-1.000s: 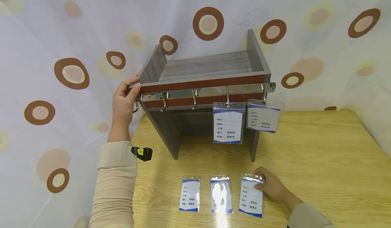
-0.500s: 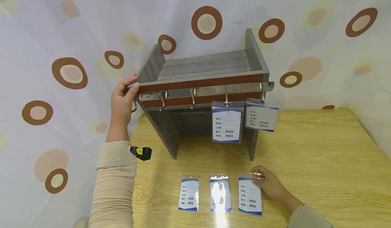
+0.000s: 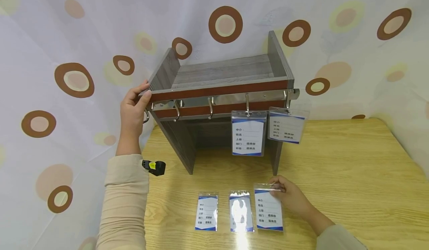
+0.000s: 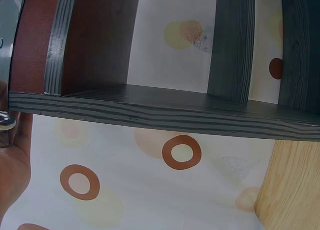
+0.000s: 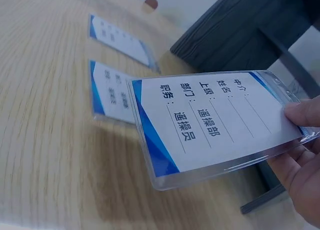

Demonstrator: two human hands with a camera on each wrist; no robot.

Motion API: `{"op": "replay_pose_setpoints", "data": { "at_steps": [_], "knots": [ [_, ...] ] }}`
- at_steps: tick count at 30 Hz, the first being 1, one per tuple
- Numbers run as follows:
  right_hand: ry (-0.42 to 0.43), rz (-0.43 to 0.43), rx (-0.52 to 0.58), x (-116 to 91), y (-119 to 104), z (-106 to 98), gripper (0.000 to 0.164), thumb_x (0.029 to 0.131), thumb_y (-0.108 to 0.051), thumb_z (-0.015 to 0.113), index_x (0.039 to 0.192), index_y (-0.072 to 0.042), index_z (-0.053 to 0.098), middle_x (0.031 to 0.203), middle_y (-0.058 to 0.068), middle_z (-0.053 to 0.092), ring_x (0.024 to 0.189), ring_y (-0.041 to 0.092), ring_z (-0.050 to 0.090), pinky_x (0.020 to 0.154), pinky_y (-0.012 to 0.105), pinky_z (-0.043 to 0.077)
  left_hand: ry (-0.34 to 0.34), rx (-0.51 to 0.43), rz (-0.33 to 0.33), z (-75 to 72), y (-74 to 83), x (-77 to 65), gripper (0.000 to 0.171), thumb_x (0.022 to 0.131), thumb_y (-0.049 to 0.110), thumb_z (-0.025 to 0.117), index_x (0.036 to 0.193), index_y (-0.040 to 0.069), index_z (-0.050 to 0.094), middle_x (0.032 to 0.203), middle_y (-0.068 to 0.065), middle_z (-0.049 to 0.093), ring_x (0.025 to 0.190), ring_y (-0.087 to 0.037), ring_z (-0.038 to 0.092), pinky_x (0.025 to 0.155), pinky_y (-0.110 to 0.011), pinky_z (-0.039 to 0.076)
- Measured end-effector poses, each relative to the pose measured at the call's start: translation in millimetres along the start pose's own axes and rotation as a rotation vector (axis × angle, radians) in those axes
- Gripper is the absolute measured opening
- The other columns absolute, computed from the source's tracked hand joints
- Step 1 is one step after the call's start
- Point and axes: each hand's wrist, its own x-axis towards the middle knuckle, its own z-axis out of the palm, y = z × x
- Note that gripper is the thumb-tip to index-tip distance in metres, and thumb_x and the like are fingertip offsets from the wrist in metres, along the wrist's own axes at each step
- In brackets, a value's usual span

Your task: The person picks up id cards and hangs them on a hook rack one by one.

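Observation:
My left hand [image 3: 131, 114] grips the left front corner of a grey wooden shelf unit [image 3: 214, 73], thumb on the front. In the left wrist view only part of that hand [image 4: 15, 165] shows at the edge, beside a metal hook. With thumb and fingers my right hand [image 3: 295, 201] pinches the top right corner of a clear badge holder [image 3: 269, 211]. The right wrist view has this badge holder [image 5: 205, 125] raised above the table, printed side up. Two more badge holders hang from the hook rail [image 3: 228, 99]: one facing front [image 3: 248, 136], one tilted at the right end [image 3: 287, 127].
Two badge holders lie on the wooden table [image 3: 352, 175], a left one [image 3: 206, 212] and a middle one [image 3: 240, 212] with glare. Bare hooks, including one hook [image 3: 210, 108], stick out along the rail's left part. A patterned cloth [image 3: 261, 11] covers the wall behind.
My right hand has lifted the badge holder off the table and moved it a little left and toward the shelf unit. The left hand keeps its grip on the corner.

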Motion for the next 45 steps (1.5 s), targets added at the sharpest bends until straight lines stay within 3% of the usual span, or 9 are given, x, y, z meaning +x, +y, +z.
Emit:
{"op": "replay_pose_setpoints", "data": {
  "at_steps": [9, 23, 30, 38, 45],
  "knots": [
    [0.001, -0.130, -0.064, -5.7, -25.4, 0.7, 0.025, 0.080, -0.003, 0.057, 0.103, 0.002, 0.051, 0.093, 0.011, 0.055, 0.087, 0.019, 0.052, 0.073, 0.024, 0.045, 0.003, -0.013, 0.018, -0.5, -1.2, 1.0, 0.017, 0.083, 0.009, 0.057, 0.099, 0.009, 0.063, 0.124, -0.015, 0.045, 0.113, -0.021, 0.042, 0.088, -0.026, 0.037],
    [0.006, -0.286, -0.067, -10.4, -54.4, 1.5, 0.020, 0.080, -0.005, 0.058, 0.099, -0.002, 0.053, 0.086, 0.006, 0.056, 0.078, 0.015, 0.053, 0.062, 0.025, 0.047, -0.001, -0.021, -0.005, -0.2, 1.4, 2.0, 0.016, 0.083, 0.007, 0.056, 0.098, 0.009, 0.063, 0.125, -0.017, 0.044, 0.113, -0.022, 0.042, 0.089, -0.027, 0.037],
    [0.007, -0.335, -0.053, -9.8, -71.6, 1.1, 0.020, 0.080, -0.003, 0.057, 0.099, 0.000, 0.053, 0.088, 0.009, 0.055, 0.079, 0.015, 0.053, 0.062, 0.026, 0.048, -0.009, -0.007, -0.026, -0.4, 3.2, 1.6, 0.015, 0.084, 0.007, 0.055, 0.097, 0.009, 0.063, 0.125, -0.013, 0.045, 0.114, -0.021, 0.041, 0.088, -0.026, 0.038],
    [0.039, -0.323, -0.057, -5.7, -92.4, -0.7, 0.022, 0.079, 0.001, 0.057, 0.100, -0.003, 0.053, 0.087, 0.009, 0.054, 0.073, 0.011, 0.051, 0.057, 0.025, 0.048, -0.012, 0.004, -0.040, -0.6, 5.7, 1.8, 0.015, 0.084, 0.007, 0.054, 0.097, 0.010, 0.062, 0.125, -0.014, 0.044, 0.104, -0.021, 0.047, 0.079, -0.022, 0.041],
    [0.049, -0.401, -0.026, -0.4, -107.9, -1.0, 0.024, 0.078, 0.006, 0.056, 0.101, 0.002, 0.051, 0.092, 0.011, 0.053, 0.076, 0.014, 0.053, 0.060, 0.022, 0.047, -0.011, 0.012, -0.053, -0.9, 7.2, 1.7, 0.015, 0.084, 0.008, 0.055, 0.097, 0.010, 0.063, 0.125, -0.013, 0.045, 0.098, -0.018, 0.049, 0.073, -0.020, 0.042]
  ]
}}
